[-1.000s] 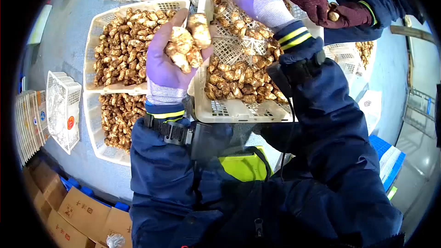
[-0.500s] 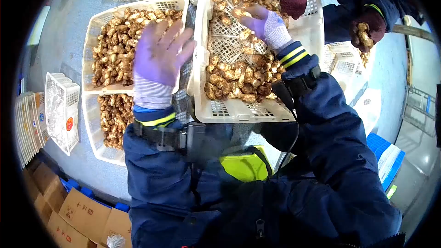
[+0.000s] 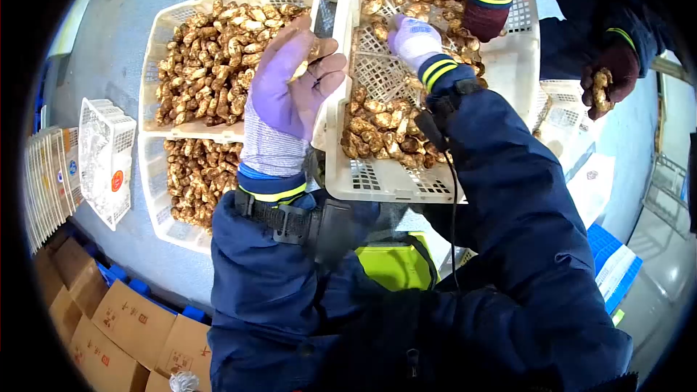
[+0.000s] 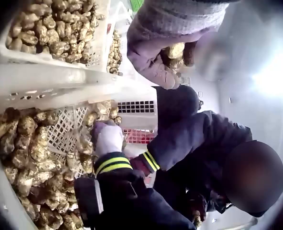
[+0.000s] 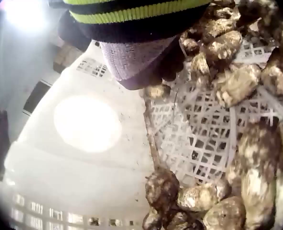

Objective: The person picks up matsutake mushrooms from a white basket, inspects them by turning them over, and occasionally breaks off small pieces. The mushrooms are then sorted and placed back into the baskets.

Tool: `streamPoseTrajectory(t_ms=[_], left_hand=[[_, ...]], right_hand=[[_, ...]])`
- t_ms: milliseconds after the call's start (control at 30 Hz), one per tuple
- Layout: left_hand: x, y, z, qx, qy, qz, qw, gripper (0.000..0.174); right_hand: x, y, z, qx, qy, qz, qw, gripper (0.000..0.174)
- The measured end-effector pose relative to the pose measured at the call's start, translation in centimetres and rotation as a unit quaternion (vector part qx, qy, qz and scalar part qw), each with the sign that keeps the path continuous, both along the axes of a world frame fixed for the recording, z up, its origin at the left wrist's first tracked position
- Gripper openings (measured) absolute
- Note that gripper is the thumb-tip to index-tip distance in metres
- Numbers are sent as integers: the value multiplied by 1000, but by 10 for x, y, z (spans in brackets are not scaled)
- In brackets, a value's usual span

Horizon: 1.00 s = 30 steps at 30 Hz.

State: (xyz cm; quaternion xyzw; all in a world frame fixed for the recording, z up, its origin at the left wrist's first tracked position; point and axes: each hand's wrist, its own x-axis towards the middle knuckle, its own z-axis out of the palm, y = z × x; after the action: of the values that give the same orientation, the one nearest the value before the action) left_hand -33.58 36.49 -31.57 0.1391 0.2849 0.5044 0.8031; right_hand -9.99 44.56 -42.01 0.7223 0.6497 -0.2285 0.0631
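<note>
My left hand, in a purple glove, is raised palm up between two white baskets. Its curled fingers hold stubby brown-and-cream mushrooms, and the left wrist view shows them between fingers and thumb. My right hand, in a matching glove, reaches down into the right basket among loose mushrooms. From the right wrist view, a small mushroom lies right by that hand, and its fingertips are mostly hidden; I cannot tell whether they grip anything.
Another person's maroon-gloved hand reaches into the right basket; their other hand holds a mushroom. Left of mine stands a basket heaped with mushrooms, with more baskets in front and behind. Cardboard boxes lie at lower left.
A second ago my left hand held several large mushrooms; half a second ago it was spread over the left basket. Now it holds mushrooms again. My right hand had a mushroom at its fingertips.
</note>
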Motion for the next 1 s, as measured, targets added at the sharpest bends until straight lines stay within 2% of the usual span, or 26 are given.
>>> streamPoseTrajectory(t_ms=[33,100,167,233,267,367,400,433,500,533,567,600,633,667,700,733,767,800,833,867,900,933,967,1000], left_hand=[[0,1,0,-6,34,-2,999,43],[7,-1,2,7,85,14,996,43],[15,-6,14,-21,88,42,995,40],[16,-7,13,5,101,23,995,38],[16,-11,12,36,121,2,992,35],[18,-12,20,-9,115,-18,993,36],[17,-18,13,63,112,-19,992,39],[13,-17,1,176,175,-47,968,40],[14,-21,-17,331,251,-21,909,40],[12,-11,-4,67,111,-56,990,40],[10,-14,-5,247,255,-108,929,48],[14,-15,-10,205,202,-93,953,51],[20,-19,-14,163,149,-80,972,54],[30,-18,7,44,106,-73,991,57],[41,-22,15,42,126,-29,991,52],[38,-18,14,23,95,-74,992,50],[33,-13,10,3,64,-117,991,49],[32,-11,8,-7,49,-90,995,45],[21,-7,5,3,-53,-110,992,44],[16,-3,5,3,-153,-123,981,44],[14,0,4,2,-252,-135,958,45],[13,-2,4,70,-226,-93,967,53],[9,-4,10,47,-241,-80,966,54],[8,-1,18,42,-246,-85,965,52]], right_hand=[[13,-1,4,-40,50,-19,998,40],[27,-8,6,-5,72,27,997,45],[13,-9,21,49,40,59,996,48],[-12,-7,12,59,-39,96,993,49],[-20,-4,2,36,-52,87,994,47],[-30,-1,-17,51,-107,58,991,42],[-23,-3,-22,89,-78,47,992,41],[-16,-1,-10,54,-41,38,997,41],[1,4,-10,75,29,-1,997,41],[7,-5,16,82,119,-8,989,44],[8,-12,51,87,210,-17,974,47],[12,-11,61,134,263,89,951,46],[10,-20,84,113,336,98,930,48],[7,-29,107,86,407,105,904,49],[-6,-50,141,-7,491,18,871,53],[-5,-58,145,24,511,55,857,52],[2,-62,133,44,456,60,887,48],[12,-64,108,62,401,67,912,43],[20,-69,92,80,344,74,933,40],[23,-86,79,-111,459,123,873,38],[25,-102,66,-315,515,136,786,37],[10,-123,54,-367,498,190,762,37],[-1,-141,26,-175,386,336,841,38],[-23,-138,24,-256,208,337,881,42]])
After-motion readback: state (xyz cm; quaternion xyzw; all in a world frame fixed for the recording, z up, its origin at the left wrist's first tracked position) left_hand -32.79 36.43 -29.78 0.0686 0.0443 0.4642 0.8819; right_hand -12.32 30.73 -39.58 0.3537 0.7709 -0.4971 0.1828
